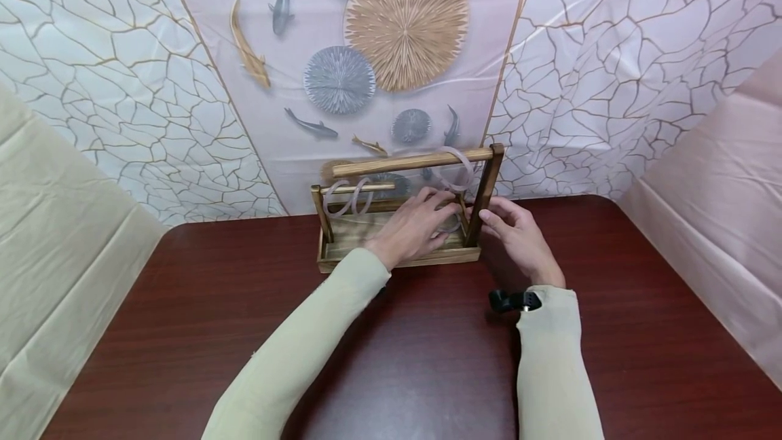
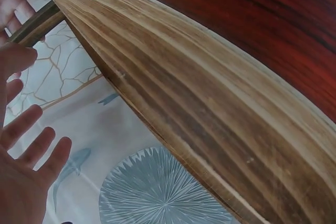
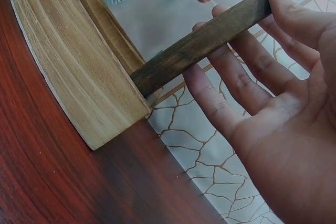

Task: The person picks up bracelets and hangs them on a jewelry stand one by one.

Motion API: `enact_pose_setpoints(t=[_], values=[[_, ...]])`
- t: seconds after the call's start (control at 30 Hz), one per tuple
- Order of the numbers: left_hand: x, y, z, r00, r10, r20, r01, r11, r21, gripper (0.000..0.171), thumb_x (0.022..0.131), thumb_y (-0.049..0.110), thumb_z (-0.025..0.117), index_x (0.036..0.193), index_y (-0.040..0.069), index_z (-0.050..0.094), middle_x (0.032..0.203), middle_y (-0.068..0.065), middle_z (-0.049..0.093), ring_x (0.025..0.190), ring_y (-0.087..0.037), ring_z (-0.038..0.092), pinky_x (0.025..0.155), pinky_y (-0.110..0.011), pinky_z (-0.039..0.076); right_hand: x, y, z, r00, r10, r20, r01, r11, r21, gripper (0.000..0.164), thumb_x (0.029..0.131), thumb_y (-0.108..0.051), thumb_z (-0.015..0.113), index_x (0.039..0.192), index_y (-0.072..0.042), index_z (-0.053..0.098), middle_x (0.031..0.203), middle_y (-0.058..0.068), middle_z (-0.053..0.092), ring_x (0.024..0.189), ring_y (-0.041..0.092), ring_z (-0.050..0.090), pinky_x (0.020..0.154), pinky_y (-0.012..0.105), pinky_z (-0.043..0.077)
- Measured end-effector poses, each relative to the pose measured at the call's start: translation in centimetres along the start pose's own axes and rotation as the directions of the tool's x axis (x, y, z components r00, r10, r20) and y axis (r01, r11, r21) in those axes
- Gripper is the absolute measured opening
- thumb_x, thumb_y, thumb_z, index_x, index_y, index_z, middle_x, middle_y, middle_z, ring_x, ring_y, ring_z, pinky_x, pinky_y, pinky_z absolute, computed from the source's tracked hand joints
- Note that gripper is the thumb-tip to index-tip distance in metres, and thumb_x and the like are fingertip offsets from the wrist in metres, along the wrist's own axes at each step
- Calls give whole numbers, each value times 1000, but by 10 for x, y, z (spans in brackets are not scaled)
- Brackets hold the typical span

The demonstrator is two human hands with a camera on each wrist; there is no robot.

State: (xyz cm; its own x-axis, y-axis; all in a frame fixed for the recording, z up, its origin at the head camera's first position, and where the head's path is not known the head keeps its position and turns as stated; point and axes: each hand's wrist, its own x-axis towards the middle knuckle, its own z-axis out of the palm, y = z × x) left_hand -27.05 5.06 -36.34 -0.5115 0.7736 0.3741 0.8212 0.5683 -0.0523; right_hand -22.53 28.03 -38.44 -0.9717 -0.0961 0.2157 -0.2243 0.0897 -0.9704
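A wooden jewelry stand (image 1: 452, 257) with a tray base stands on the table's far side. My right hand (image 1: 519, 233) holds its tall right post (image 1: 487, 189), thumb in front and fingers behind; the right wrist view shows this grip around the dark post (image 3: 205, 43). My left hand (image 1: 418, 223) reaches over the tray, palm down, its fingers near a clear round piece (image 1: 451, 224) by the post. In the left wrist view, the spread fingers of the left hand (image 2: 23, 156) stand beside the wooden base (image 2: 184, 82), with nothing visible between them.
Pale translucent rings hang on the long upper bar (image 1: 409, 161) and the short lower bar (image 1: 381, 187). A dark red table (image 1: 427, 372) extends in front. Patterned cloth (image 1: 201, 87) rises right behind the stand, with beige cloth (image 1: 61, 257) at the sides.
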Motion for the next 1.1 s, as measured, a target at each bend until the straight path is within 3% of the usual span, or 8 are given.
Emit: enact_pose_setpoints(t=[0.27,0.43,0.7,0.93,1.1], values=[[3,-2,4,996,-63,56,64,998,-24,55,94,30,73,144,21,54,152,-5,49,138,-28,44,109,-44,47,1,2,1,1000,-2,1,2,1000,-22,31,103,-21,61,130,-4,59,112,-8,69,105,-1,67,91,18,56],[8,-2,7,990,-100,95,102,994,-26,57,94,33,73,146,24,51,153,-5,47,138,-28,44,109,-44,47,1,1,0,1000,-10,7,10,1000,-13,27,103,-21,61,128,-10,62,113,-9,70,107,0,67,91,18,56],[13,-1,14,972,-161,172,165,986,-7,58,94,37,73,146,27,50,151,-1,44,139,-27,41,107,-45,47,-1,-1,2,1000,13,-10,-13,1000,-14,27,103,-20,61,128,-8,61,109,-11,68,104,-1,66,90,18,56],[19,-2,21,956,-185,228,192,981,-6,60,94,38,73,147,26,48,150,-2,44,139,-28,40,106,-45,47,0,-1,1,1000,-15,20,15,1000,25,24,103,-20,60,126,-12,63,111,-11,73,108,2,69,92,19,56],[23,-4,28,936,-203,287,218,976,-23,62,95,39,72,149,26,45,153,-3,40,142,-28,37,108,-45,47,1,0,1,1000,-5,12,5,1000,16,30,103,-20,61,130,-6,61,111,-11,71,107,0,67,91,18,56]])
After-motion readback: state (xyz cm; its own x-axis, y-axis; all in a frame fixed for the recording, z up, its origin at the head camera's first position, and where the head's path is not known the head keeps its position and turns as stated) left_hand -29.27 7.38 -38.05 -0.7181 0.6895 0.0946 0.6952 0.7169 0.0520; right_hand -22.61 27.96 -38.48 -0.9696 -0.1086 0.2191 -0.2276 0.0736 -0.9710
